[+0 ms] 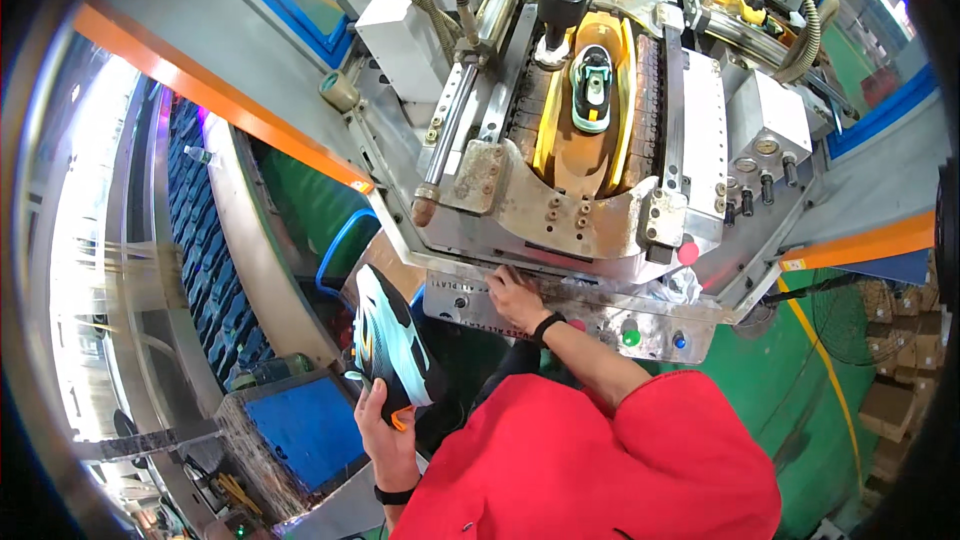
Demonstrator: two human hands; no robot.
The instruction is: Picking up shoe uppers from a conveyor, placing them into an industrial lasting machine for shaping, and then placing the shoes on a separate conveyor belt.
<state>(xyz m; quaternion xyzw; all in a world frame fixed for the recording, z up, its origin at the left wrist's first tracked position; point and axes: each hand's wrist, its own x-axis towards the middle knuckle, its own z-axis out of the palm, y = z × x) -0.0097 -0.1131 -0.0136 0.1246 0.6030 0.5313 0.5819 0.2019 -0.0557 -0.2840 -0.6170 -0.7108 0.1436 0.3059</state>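
My left hand (pixel 388 443) is closed round the heel end of a light blue, black and white sneaker (pixel 395 335), holding it toe up left of the machine's front. An orange tab shows at its heel. My right hand (pixel 516 302) lies on the front control panel (pixel 470 311), its fingers curled at the upper edge; what they press or hold, if anything, is hidden. Ahead, a second sneaker (pixel 592 90) sits upright in the machine's yellow-and-brown padded cradle (pixel 583 160), apart from both hands. A black-ended press rod (pixel 563 5) stands above and beside it.
On the panel are a green button (pixel 631 337) and a blue button (pixel 680 340). A conveyor with dark blue ridged surface (pixel 205 240) runs at left, near a blue-topped box (pixel 305 430). An orange-edged frame (pixel 220 90) flanks the machine. Cardboard boxes (pixel 890 410) and a fan (pixel 850 325) stand right.
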